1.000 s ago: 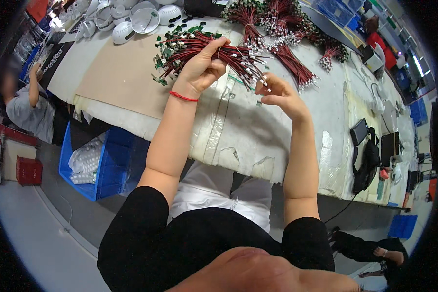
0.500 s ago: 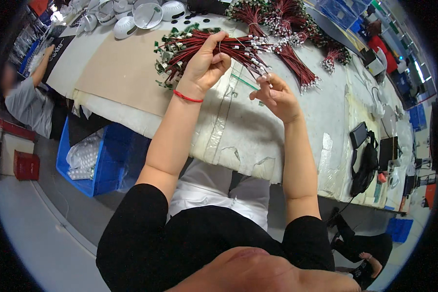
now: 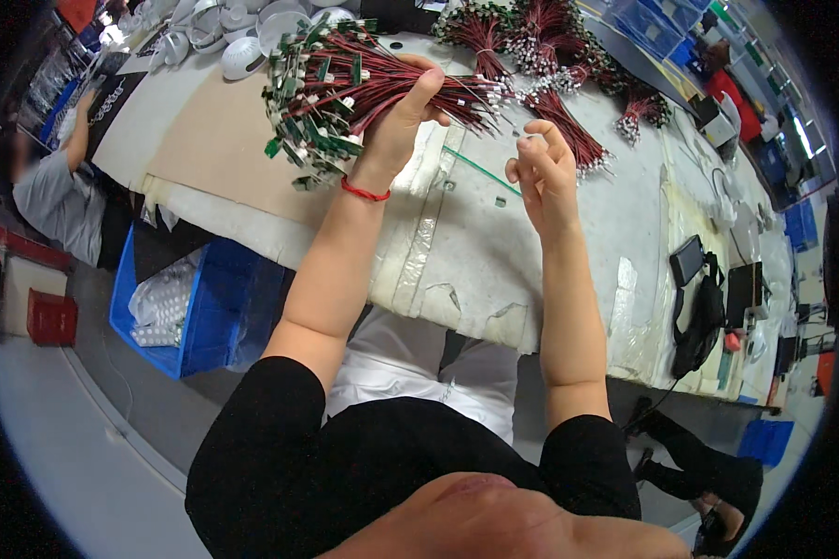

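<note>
My left hand [image 3: 396, 135] is closed around a thick bundle of red and black wires [image 3: 391, 93], held above the table. Green circuit boards [image 3: 312, 112] fan out from the bundle's left end, and small white connectors sit among them. Thin wire ends point right, toward my right hand [image 3: 547, 177]. That hand is raised just beyond them with its fingers curled together. A fine strand seems to reach its fingertips, but what they pinch is too small to make out. A thin green strip [image 3: 480, 170] lies on the table between my hands.
More wire bundles [image 3: 569, 130] lie at the far middle and right. White round housings [image 3: 242, 56] are heaped at the far left, by a brown board [image 3: 224, 149]. A blue crate [image 3: 191, 307] stands below the table's left edge. A black bag [image 3: 697, 326] rests at right; people are nearby.
My left hand has tilted the bundle, so its circuit boards have swung left and nearer. My right hand has drawn slightly right, away from the wire ends.
</note>
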`<action>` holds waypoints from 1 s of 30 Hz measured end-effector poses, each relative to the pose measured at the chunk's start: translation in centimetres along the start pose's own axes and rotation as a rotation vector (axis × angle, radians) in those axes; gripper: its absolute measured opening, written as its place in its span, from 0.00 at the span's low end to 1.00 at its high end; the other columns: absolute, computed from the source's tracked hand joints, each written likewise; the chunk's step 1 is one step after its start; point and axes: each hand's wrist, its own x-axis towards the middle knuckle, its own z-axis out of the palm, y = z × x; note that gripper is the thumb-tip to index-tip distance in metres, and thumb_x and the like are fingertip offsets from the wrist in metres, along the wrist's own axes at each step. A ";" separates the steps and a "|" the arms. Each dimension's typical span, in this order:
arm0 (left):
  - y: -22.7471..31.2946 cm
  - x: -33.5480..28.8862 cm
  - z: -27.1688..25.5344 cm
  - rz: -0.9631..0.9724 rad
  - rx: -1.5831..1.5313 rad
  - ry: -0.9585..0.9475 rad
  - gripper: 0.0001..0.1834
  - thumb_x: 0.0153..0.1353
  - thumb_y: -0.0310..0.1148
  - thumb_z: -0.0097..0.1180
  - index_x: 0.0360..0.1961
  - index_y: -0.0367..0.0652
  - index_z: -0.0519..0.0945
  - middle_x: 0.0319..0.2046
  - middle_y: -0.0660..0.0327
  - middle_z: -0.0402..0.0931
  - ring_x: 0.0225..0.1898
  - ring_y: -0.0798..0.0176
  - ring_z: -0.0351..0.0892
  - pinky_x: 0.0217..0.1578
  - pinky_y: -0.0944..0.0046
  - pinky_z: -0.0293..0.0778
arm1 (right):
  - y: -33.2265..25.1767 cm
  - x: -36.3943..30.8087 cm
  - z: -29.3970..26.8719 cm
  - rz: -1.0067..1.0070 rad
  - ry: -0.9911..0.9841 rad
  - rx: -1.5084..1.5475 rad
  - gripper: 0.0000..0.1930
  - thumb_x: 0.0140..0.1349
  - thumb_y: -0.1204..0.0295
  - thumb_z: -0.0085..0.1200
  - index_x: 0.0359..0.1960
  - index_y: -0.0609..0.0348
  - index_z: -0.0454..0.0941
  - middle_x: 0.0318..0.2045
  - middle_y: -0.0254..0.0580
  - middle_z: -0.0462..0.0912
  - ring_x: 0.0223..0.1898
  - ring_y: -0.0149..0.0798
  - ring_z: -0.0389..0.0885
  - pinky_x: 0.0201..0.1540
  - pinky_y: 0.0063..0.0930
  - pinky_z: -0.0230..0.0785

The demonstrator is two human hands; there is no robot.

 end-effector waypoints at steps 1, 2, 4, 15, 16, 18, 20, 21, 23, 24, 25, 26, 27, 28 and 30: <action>-0.1 -0.1 0.2 0.037 0.042 0.014 0.08 0.56 0.32 0.58 0.34 0.43 0.73 0.28 0.65 0.73 0.25 0.73 0.73 0.18 0.72 0.70 | 0.0 -0.1 0.5 -0.033 0.055 -0.034 0.12 0.57 0.74 0.54 0.39 0.59 0.66 0.13 0.26 0.66 0.12 0.21 0.61 0.19 0.17 0.57; -0.1 -0.1 0.4 0.074 0.084 0.028 0.08 0.56 0.32 0.58 0.34 0.43 0.73 0.29 0.65 0.73 0.25 0.72 0.73 0.18 0.71 0.70 | 0.0 -0.2 0.8 -0.067 0.109 -0.067 0.11 0.57 0.74 0.54 0.39 0.59 0.65 0.13 0.28 0.67 0.13 0.22 0.62 0.17 0.15 0.55; -0.1 -0.1 0.4 0.102 0.161 0.027 0.09 0.56 0.34 0.58 0.34 0.41 0.74 0.29 0.63 0.73 0.26 0.72 0.74 0.18 0.71 0.72 | 0.2 -0.3 1.0 -0.113 0.137 -0.081 0.10 0.59 0.73 0.53 0.37 0.58 0.65 0.14 0.32 0.71 0.14 0.23 0.65 0.16 0.14 0.54; -1.4 -0.9 1.8 0.068 0.565 -0.122 0.10 0.57 0.36 0.57 0.34 0.41 0.76 0.27 0.66 0.75 0.27 0.73 0.74 0.25 0.72 0.73 | 0.1 -1.0 2.0 -0.163 0.003 -0.143 0.08 0.60 0.74 0.51 0.37 0.59 0.65 0.32 0.48 0.81 0.20 0.25 0.70 0.26 0.17 0.65; -1.4 -1.3 2.1 0.125 0.564 -0.181 0.10 0.58 0.36 0.56 0.33 0.39 0.76 0.27 0.65 0.75 0.28 0.73 0.74 0.29 0.71 0.73 | 0.0 -1.0 2.1 -0.152 -0.021 -0.096 0.08 0.59 0.75 0.51 0.37 0.60 0.66 0.33 0.48 0.81 0.20 0.26 0.70 0.29 0.19 0.67; -1.4 -1.8 3.0 -0.005 0.458 -0.200 0.11 0.59 0.36 0.55 0.32 0.38 0.76 0.27 0.64 0.76 0.29 0.72 0.74 0.32 0.70 0.72 | -0.4 -1.0 2.1 -0.122 -0.087 -0.013 0.08 0.58 0.76 0.51 0.38 0.61 0.66 0.37 0.49 0.80 0.24 0.27 0.72 0.34 0.21 0.69; -2.7 -1.5 2.3 0.010 0.570 -0.197 0.11 0.60 0.36 0.54 0.32 0.37 0.76 0.26 0.62 0.76 0.29 0.72 0.75 0.31 0.70 0.72 | -0.8 -1.3 2.1 -0.083 -0.173 0.062 0.09 0.58 0.77 0.50 0.39 0.61 0.67 0.41 0.50 0.79 0.28 0.28 0.74 0.39 0.23 0.69; -3.1 -1.4 2.5 0.024 0.564 -0.192 0.11 0.60 0.36 0.54 0.32 0.37 0.76 0.26 0.62 0.76 0.29 0.72 0.75 0.31 0.70 0.72 | -0.8 -1.2 1.9 -0.118 -0.146 -0.018 0.09 0.57 0.78 0.50 0.39 0.61 0.67 0.42 0.49 0.78 0.31 0.29 0.74 0.41 0.23 0.68; -3.5 -1.6 2.9 -0.031 0.431 -0.186 0.10 0.60 0.35 0.52 0.33 0.37 0.76 0.27 0.61 0.76 0.29 0.71 0.75 0.31 0.70 0.73 | -0.8 -1.1 1.7 -0.188 -0.089 -0.181 0.08 0.57 0.78 0.50 0.38 0.61 0.68 0.43 0.48 0.78 0.36 0.30 0.76 0.43 0.23 0.67; -3.5 -1.8 3.0 0.018 0.373 -0.204 0.10 0.60 0.34 0.52 0.34 0.38 0.76 0.27 0.62 0.76 0.29 0.71 0.75 0.30 0.70 0.73 | -0.9 -1.1 1.8 -0.230 -0.061 -0.241 0.08 0.57 0.78 0.50 0.38 0.62 0.68 0.43 0.48 0.78 0.38 0.31 0.75 0.44 0.23 0.66; -3.5 -2.0 3.1 0.067 0.315 -0.223 0.09 0.60 0.33 0.52 0.35 0.38 0.76 0.28 0.63 0.76 0.28 0.71 0.75 0.29 0.70 0.73 | -1.1 -1.2 2.0 -0.272 -0.032 -0.302 0.08 0.57 0.79 0.50 0.38 0.62 0.69 0.43 0.47 0.77 0.41 0.31 0.75 0.44 0.22 0.66; -3.7 -2.1 3.1 0.116 0.256 -0.242 0.08 0.60 0.32 0.51 0.35 0.38 0.76 0.28 0.63 0.76 0.28 0.71 0.74 0.29 0.70 0.73 | -1.2 -1.2 2.1 -0.313 -0.002 -0.362 0.07 0.57 0.79 0.50 0.37 0.62 0.69 0.44 0.46 0.77 0.43 0.31 0.74 0.45 0.22 0.65; -4.3 -1.7 2.7 0.191 0.409 -0.219 0.08 0.61 0.31 0.49 0.36 0.39 0.76 0.27 0.66 0.74 0.25 0.73 0.72 0.26 0.72 0.71 | -0.8 -1.0 2.3 -0.476 0.099 -0.561 0.07 0.54 0.80 0.50 0.36 0.63 0.71 0.40 0.43 0.76 0.42 0.34 0.74 0.44 0.23 0.65; -4.9 -1.8 2.4 0.112 0.378 -0.239 0.08 0.61 0.32 0.49 0.36 0.40 0.76 0.27 0.66 0.73 0.24 0.74 0.70 0.26 0.73 0.71 | -0.9 -0.9 2.2 -0.538 0.132 -0.705 0.07 0.53 0.80 0.51 0.35 0.63 0.71 0.39 0.43 0.76 0.41 0.35 0.74 0.44 0.24 0.64; -5.5 -2.3 2.2 -0.049 0.314 -0.280 0.09 0.62 0.33 0.48 0.36 0.40 0.76 0.25 0.68 0.72 0.23 0.76 0.68 0.24 0.74 0.69 | -1.3 -0.7 1.8 -0.659 0.203 -0.994 0.07 0.51 0.80 0.51 0.34 0.63 0.72 0.36 0.42 0.75 0.41 0.37 0.73 0.43 0.26 0.64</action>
